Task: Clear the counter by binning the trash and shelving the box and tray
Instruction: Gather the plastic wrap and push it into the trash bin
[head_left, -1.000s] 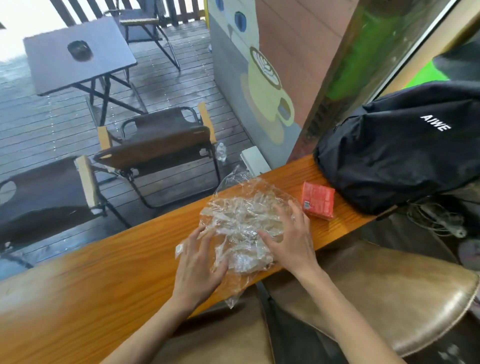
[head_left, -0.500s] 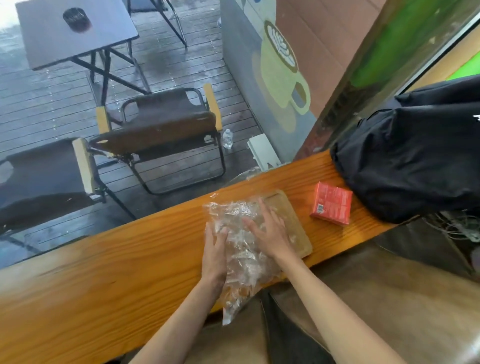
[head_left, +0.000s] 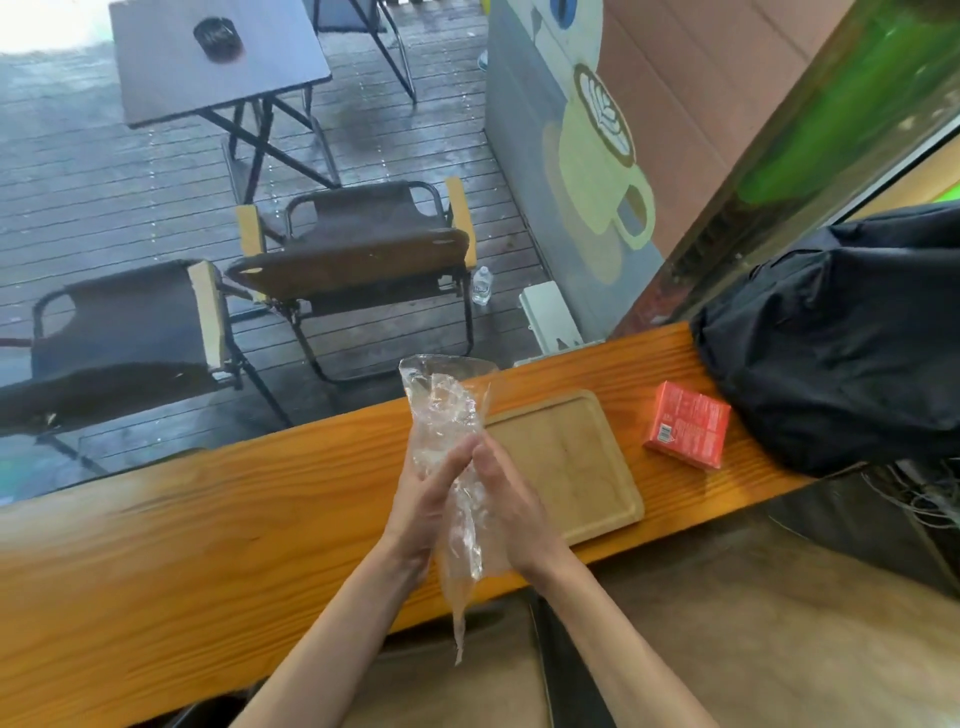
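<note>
**Plastic wrap pressed between both palms; tray and box lie to the right**

The left hand (head_left: 421, 499) and the right hand (head_left: 511, 504) meet palm to palm above the near edge of the orange wooden counter (head_left: 208, 519). Between them they press the crumpled clear plastic wrap (head_left: 444, 410). Fingers on both sides look fairly straight, pressing rather than wrapping round it. The wrap's long axis runs roughly upright, away from the person: a loose upper end stands up past the fingertips and a thin tail hangs down past the wrists, below the counter edge. It appears lifted clear of the counter, though contact at the lower part cannot be confirmed.

Just right of the hands, the flat rectangular pale wooden tray (head_left: 566, 467) lies bare on the counter, long side running away from the person; the right hand is the nearer one. Further right, apart from the tray, sits the small red cardboard box (head_left: 687, 431), close against a black fabric bag (head_left: 841, 338).

Judgement: the trash is gathered and ready to bin. No bin is in view, so its direction cannot be stated.
</note>
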